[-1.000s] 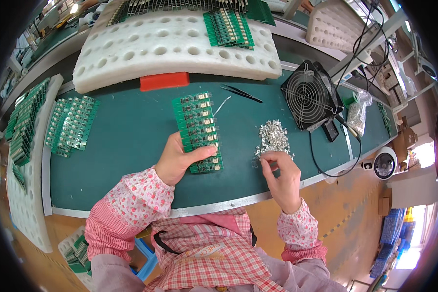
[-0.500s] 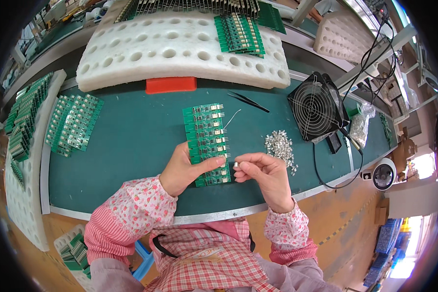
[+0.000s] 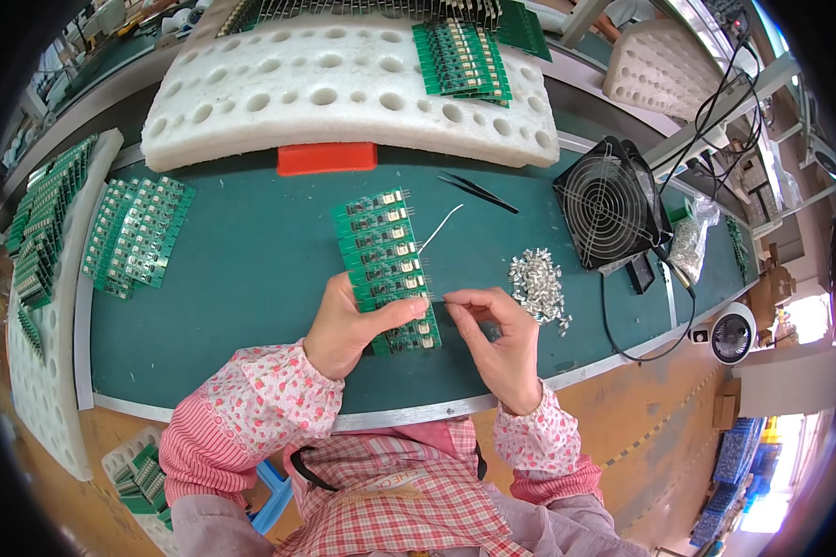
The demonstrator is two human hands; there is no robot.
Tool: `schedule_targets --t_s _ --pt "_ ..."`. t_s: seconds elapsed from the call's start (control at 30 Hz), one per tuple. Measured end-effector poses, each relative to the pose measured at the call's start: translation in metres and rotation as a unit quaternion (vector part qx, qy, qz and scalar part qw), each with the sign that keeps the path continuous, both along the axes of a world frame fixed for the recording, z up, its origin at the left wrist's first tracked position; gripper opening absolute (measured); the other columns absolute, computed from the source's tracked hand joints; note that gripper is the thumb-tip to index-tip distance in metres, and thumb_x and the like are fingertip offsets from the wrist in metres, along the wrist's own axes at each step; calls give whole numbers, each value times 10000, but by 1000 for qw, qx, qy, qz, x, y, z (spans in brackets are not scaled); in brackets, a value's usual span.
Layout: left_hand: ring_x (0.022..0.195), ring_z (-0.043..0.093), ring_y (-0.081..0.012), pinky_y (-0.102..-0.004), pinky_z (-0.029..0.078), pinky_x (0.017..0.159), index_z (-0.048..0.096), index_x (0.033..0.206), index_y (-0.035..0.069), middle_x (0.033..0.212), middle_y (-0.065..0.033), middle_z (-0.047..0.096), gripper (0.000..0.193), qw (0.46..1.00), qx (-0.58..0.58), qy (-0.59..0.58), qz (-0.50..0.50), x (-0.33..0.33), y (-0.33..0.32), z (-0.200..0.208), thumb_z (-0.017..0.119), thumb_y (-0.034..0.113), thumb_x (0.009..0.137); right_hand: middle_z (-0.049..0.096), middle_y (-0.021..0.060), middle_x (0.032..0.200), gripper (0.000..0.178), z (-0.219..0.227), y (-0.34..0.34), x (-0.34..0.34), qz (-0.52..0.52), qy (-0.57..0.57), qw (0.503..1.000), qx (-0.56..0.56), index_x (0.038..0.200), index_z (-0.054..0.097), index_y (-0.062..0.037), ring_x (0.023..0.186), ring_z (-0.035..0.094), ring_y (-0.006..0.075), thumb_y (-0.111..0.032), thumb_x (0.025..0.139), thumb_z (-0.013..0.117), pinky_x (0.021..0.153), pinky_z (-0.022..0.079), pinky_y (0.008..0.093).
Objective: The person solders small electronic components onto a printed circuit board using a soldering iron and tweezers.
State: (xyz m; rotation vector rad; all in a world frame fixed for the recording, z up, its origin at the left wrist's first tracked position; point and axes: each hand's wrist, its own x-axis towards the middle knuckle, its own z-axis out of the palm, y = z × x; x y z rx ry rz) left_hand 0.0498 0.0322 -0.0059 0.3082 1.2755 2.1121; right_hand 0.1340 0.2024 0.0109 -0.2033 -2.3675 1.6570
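Note:
My left hand (image 3: pixel 351 325) grips the lower part of a green circuit board panel (image 3: pixel 373 243), its thumb laid across the front. The panel carries rows of small black and white components, with thin metal pins along its right edge. Beside that edge, my right hand (image 3: pixel 498 339) is closed, thumb and index fingertips drawn in near the pins. Whatever those fingertips hold is too small to make out. A heap of small silvery metal parts (image 3: pixel 537 286) lies to the right of this hand. A thin whitish strand (image 3: pixel 443 227) lies beyond the panel's right edge.
Black tweezers (image 3: pixel 478 192) and a black fan (image 3: pixel 607 204) sit farther back. White foam racks (image 3: pixel 279 102) hold boards at the back and left. More panels (image 3: pixel 137 237) rest on the green table at left. A red block (image 3: pixel 327 159) lies under the back foam.
The panel has tilted, its top shifting left. My right fingertips have moved up slightly toward the pins, and the small silvery piece seen in them before no longer shows.

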Motion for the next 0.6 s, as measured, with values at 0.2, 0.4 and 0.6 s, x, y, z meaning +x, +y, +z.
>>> schedule_targets --t_s 0.2,0.4,0.6 --pt "730 601 -73 -237 507 646 631 924 36 831 -6 648 166 999 1 -8 37 -1 0 1 689 6 771 673 80 873 159 2 -2 1 -12 -7 1000 -5 985 649 7 762 652 126 -10 827 649 681 516 243" --pt "711 592 -70 -232 492 643 636 866 25 789 0 645 139 982 -78 156 68 2 0 11 706 16 746 664 80 883 199 8 -13 1 22 17 1000 4 1005 643 0 784 644 122 -3 808 670 704 513 242" --pt "699 628 -171 -354 443 777 642 843 57 761 -36 650 210 755 -175 604 184 -11 -12 18 724 76 651 596 102 1040 418 6 90 43 -285 93 950 -81 1271 451 -20 768 603 138 -263 939 523 611 515 233"
